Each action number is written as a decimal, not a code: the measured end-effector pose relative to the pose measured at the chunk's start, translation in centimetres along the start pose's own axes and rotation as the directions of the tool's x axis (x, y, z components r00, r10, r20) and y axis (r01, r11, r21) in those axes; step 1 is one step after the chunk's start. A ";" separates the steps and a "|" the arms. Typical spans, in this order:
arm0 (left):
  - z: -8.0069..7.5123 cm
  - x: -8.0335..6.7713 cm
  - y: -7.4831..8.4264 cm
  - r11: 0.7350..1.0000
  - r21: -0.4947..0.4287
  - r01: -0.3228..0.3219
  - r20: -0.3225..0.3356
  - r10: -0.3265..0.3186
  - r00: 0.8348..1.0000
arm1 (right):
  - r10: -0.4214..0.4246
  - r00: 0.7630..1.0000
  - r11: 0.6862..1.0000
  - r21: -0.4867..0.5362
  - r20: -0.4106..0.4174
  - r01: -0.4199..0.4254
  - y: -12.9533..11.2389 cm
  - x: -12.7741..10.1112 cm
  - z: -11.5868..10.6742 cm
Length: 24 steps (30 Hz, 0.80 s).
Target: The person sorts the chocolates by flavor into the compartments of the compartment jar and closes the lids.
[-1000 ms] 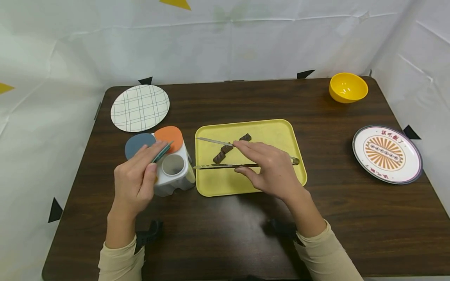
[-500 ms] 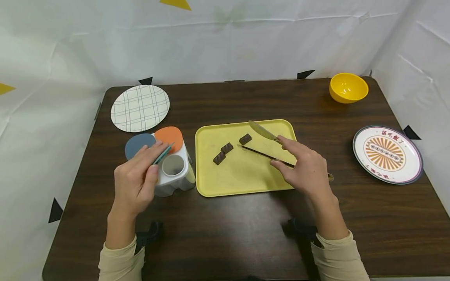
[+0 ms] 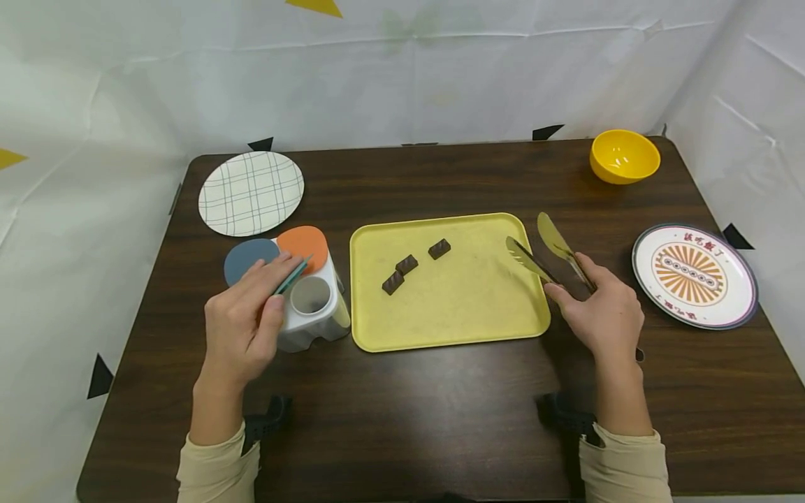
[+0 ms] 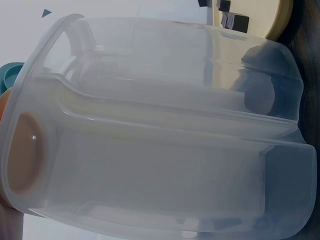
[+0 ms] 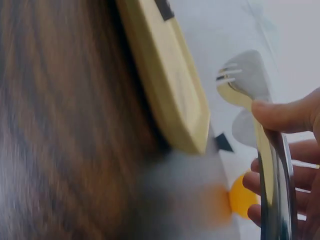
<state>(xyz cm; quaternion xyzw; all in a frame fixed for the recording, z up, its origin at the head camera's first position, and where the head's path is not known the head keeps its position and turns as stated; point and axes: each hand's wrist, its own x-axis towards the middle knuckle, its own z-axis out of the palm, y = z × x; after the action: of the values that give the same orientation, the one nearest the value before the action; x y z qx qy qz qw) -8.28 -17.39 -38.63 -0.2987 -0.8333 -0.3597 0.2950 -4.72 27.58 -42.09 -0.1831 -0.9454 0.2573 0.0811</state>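
At the left, my left hand (image 3: 242, 325) pinches a raised teal lid (image 3: 292, 274) on a translucent multi-compartment container (image 3: 300, 328), beside its uncovered round opening. The blue lid (image 3: 249, 257) and orange lid (image 3: 304, 248) lie flat. My right hand (image 3: 606, 311) holds metal tongs (image 3: 553, 237), their arms spread and nothing between them, over the right edge of the yellow tray (image 3: 453, 307). Three dark chocolates lie on that tray: a lower one (image 3: 393, 282), a middle one (image 3: 407, 264) and an upper one (image 3: 439, 249). In the right wrist view the tongs (image 5: 272, 160) show one slotted tip.
A white plate with a grid pattern (image 3: 251, 194) is at the back left. The yellow bowl (image 3: 624, 158) stands in the back right corner. A patterned plate with a blue rim (image 3: 694, 276) sits right of my right hand. White sheeting (image 3: 402, 77) borders the table.
My right hand has carried the tongs rightward from above the chocolates to the tray's right edge, and their tips have turned away from me. The left hand and chocolates have stayed put.
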 end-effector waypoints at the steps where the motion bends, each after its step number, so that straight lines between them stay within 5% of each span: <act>1: 0.0 0.0 0.0 1.000 0.000 0.001 0.001 -0.001 1.000 | 0.039 0.999 0.999 0.000 0.007 -0.039 0.3 0.1 -0.1; 10: 0.0 -0.1 0.0 1.000 -0.002 -0.002 -0.003 0.002 1.000 | 0.248 0.967 0.969 -0.003 -0.060 -0.249 2.3 0.4 0.0; 24: 0.0 0.0 0.0 1.000 -0.004 0.010 0.008 -0.009 1.000 | 0.326 0.942 0.944 -0.028 -0.079 -0.329 3.4 0.4 0.3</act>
<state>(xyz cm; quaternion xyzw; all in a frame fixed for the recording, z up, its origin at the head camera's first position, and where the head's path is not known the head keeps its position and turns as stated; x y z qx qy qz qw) -8.28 -17.44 -38.67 -0.2967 -0.8352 -0.3615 0.2894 -4.12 30.30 -44.07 -0.3485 -0.9032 0.2410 0.0681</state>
